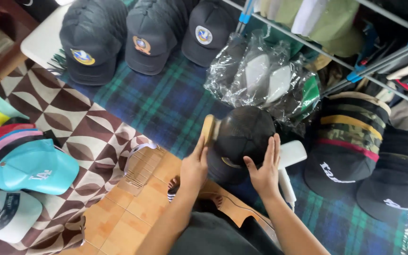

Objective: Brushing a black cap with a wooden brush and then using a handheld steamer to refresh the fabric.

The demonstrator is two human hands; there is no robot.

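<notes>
Fingers of the right hand [264,166] lie flat and extended on the black cap [242,137] over the plaid blanket [166,104] — left hand [193,166] grips a wooden brush [208,130] against its side.

Caps all round, plaid blanket [166,101] under.
Grey caps [93,40] above hand, teal cap [36,166] far left, bagged caps [265,75] just above, striped stack [350,137] right.
</notes>
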